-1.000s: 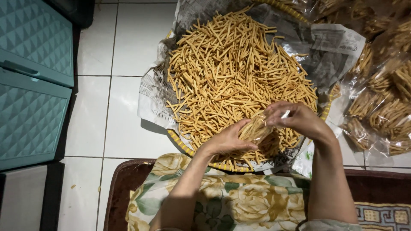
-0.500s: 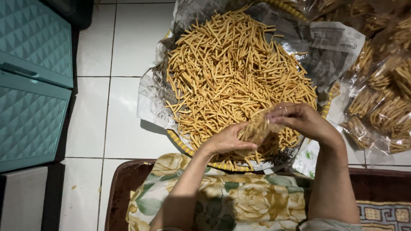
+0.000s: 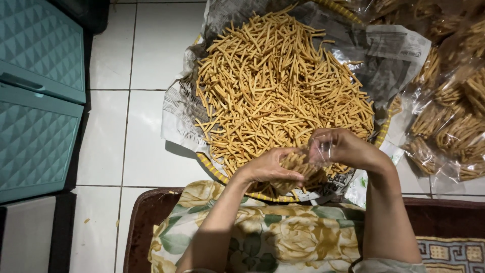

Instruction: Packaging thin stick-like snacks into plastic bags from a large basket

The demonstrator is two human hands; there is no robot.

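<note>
Left hand: left hand (image 3: 270, 169), fingers curled and closed under a small clear plastic bag (image 3: 305, 164), cupping its filled lower part from the left; thumb lies along the top of the bag's contents.
Right hand: right hand (image 3: 343, 147), fingers bent and pinched on the bag's upper, empty plastic, holding the mouth of the bag up; palm faces down and toward the left hand.
Gap between hands: close together, joined only by the bag.
Bag contents: a bundle of yellow-brown fried snack sticks, packed roughly parallel; the top of the bag is see-through and slack.
Bag position: held in the air over the near rim of the tray, just in front of the lap.
Tray: round woven tray (image 3: 214, 171) with a yellow-striped rim, lined with newspaper (image 3: 179, 108), standing on the white floor tiles (image 3: 108, 146).
Loose stock: heap of snack sticks (image 3: 275, 86) spread across the newspaper, filling most of the tray.
Packed stock: filled clear bags (image 3: 449, 111) of the same sticks, piled to the right of the tray.
Lap: floral cloth (image 3: 283, 232) in cream, yellow and green, beneath both forearms.
Left edge: teal quilted-pattern cabinet (image 3: 38, 96), well apart from the hands.
</note>
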